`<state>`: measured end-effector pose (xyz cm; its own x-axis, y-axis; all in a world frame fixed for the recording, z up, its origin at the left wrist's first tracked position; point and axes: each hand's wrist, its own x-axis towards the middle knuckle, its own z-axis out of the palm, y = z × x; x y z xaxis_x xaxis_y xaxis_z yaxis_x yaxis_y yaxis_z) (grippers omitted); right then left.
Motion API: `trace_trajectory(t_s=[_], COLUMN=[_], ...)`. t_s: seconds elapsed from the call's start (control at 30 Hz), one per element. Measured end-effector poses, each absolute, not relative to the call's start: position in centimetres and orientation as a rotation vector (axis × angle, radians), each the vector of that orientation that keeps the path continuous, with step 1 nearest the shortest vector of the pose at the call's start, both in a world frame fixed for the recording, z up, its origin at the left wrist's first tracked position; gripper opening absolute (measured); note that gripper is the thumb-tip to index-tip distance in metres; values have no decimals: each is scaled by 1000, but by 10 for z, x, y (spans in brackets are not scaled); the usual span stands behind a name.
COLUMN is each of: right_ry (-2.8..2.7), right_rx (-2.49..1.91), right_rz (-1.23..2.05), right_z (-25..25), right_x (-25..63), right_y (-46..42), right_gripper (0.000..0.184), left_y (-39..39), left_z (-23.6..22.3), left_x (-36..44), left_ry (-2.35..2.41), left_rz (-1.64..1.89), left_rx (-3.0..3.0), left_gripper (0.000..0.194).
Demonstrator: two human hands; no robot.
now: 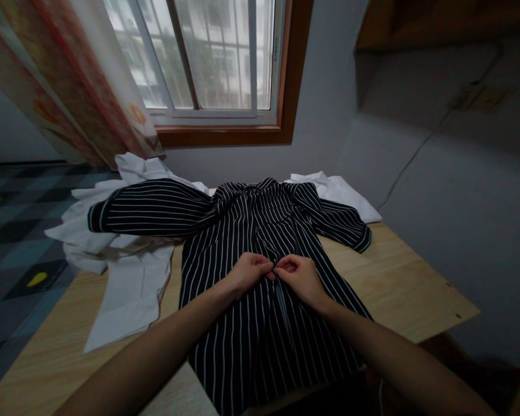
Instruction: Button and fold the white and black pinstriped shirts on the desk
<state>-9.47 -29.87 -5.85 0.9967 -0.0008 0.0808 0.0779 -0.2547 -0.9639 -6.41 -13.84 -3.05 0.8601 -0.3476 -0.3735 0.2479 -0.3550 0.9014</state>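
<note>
A black shirt with white stripes (234, 242) lies spread on the wooden table, collar toward the window and sleeves out to both sides. Its lower end reaches the near table edge. At the middle of its front, my left hand (252, 271) pinches the fabric along the front opening. Close against it, my right hand (300, 277) pinches the same spot from the other side. The fingertips of both hands nearly meet, and any button between them is too small to make out. Below the hands the front edges part slightly.
White garments (125, 260) lie heaped on the left of the wooden table (398, 277), partly over its edge. Another folded white cloth (342, 193) sits at the back right corner. A window (216, 58), a curtain (82, 75) and a wall cable (409, 162) are beyond.
</note>
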Motion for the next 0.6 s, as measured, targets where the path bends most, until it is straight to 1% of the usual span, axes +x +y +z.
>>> trace_trajectory(t_s=[0.1,0.33,0.6], right_ry=[-76,-133,-92], right_rx=[-1911,-1991,-1877], right_rz=[-153,-289,-211], right_z=[-55,-50,-51], right_x=[-97,-102,-104], right_y=[-298,-295,-294], right_gripper=[5,4,8], left_y=[-141,-146,-143], left_z=[-28,-30,-34], left_x=[-67,-71,-70], left_ry=[-60,-60,-126], left_rz=[-614,-435,-383], left_rx=[1837,1821,1906], left_gripper=[34,22,18])
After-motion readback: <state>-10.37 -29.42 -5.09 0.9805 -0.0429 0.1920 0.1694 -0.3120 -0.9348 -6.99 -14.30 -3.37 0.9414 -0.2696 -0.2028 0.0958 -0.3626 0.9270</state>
